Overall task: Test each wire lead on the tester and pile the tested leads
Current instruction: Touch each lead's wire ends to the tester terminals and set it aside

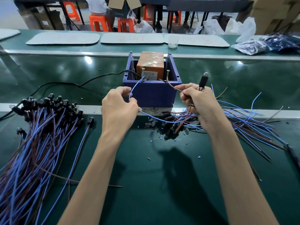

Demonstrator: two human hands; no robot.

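The left hand (119, 109) pinches the blue wire (135, 86) between thumb and fingers, and the tip of this wire reaches up to the left screw (143, 73) of the tester (152, 95), a blue box with an orange block (150, 66) inside. The right hand (200, 104) is curled around the black socket (203, 81) of the same lead, bulb pointing up, and it also holds the brown wire (174, 87), whose tip goes to the right screw (167, 74). A large pile of leads (37, 135) lies at the left on the green table (146, 176). A looser heap of leads (246, 125) lies under and beside the right hand. A black cable (73, 83) runs from the box to the left.
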